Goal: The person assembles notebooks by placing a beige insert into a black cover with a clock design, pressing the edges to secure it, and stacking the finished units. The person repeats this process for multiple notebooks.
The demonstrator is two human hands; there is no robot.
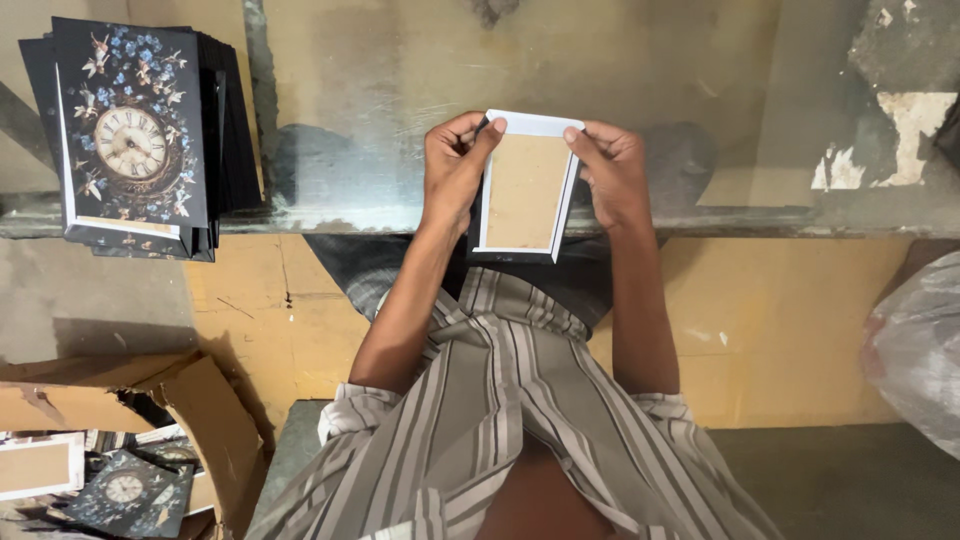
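Both of my hands hold a small rectangular card (524,190) upright over the edge of a worn grey table (380,90). The card shows a brown back with a white border and a dark rim. My left hand (455,165) pinches its top left corner and left side. On the other side, my right hand (612,170) grips the top right corner and right edge.
A stack of dark cards with a clock-and-flowers picture (135,135) lies at the table's left end. A torn cardboard box (120,440) at lower left holds more such cards. A clear plastic bag (920,350) sits at the right edge. My striped shirt fills the bottom.
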